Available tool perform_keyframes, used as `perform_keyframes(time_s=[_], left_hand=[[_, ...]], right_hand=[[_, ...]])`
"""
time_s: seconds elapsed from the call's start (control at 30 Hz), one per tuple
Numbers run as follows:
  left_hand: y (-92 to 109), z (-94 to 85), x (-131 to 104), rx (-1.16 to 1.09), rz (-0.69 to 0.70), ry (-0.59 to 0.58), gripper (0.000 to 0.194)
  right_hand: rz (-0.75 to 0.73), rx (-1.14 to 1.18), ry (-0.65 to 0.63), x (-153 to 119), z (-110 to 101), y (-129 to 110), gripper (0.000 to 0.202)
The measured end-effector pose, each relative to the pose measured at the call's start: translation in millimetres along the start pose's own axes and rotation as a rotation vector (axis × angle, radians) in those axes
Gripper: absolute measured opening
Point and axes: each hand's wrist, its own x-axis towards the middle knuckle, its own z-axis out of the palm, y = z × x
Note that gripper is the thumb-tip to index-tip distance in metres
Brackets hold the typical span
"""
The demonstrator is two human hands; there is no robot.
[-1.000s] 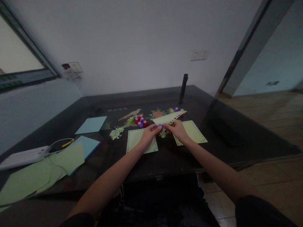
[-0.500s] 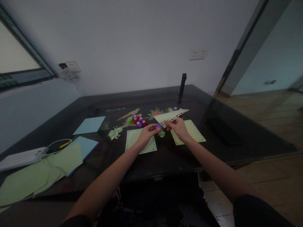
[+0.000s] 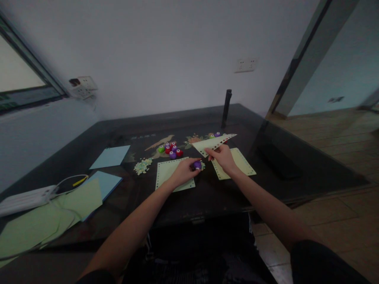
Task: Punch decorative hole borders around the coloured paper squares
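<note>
Centre of the frame, left to right: cluster of coloured balls (image 3: 171,150), on the worktop (image 3: 130,215); left hand (image 3: 182,172), thumb and fingers closed around one purple ball (image 3: 197,165), now lower and apart from the other hand, so the ball is in one hand only; green sheet with dotted border (image 3: 211,145), raised, tilted, pinched by the right hand (image 3: 224,158), its fingers now off the ball.
</note>
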Motion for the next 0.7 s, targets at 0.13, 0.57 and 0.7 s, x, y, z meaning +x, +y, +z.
perform_keyframes(time_s=[0.13,0.57,0.7], left_hand=[[-1.8,-0.9,-0.2,0.085,0.135,0.032,0.05],[-2.1,-1.0,2.0,-0.067,0.113,0.095,0.043],[4.2,-1.4,2.5,-0.285,-0.026,0.134,0.039]], right_hand=[[0.002,-0.004,-0.005,-1.1,-0.4,-2.7,0.029],[0.01,0.047,0.007,3.1,0.0,0.5,0.031],[-0.017,0.098,0.019,9.5,-1.6,0.9,0.029]])
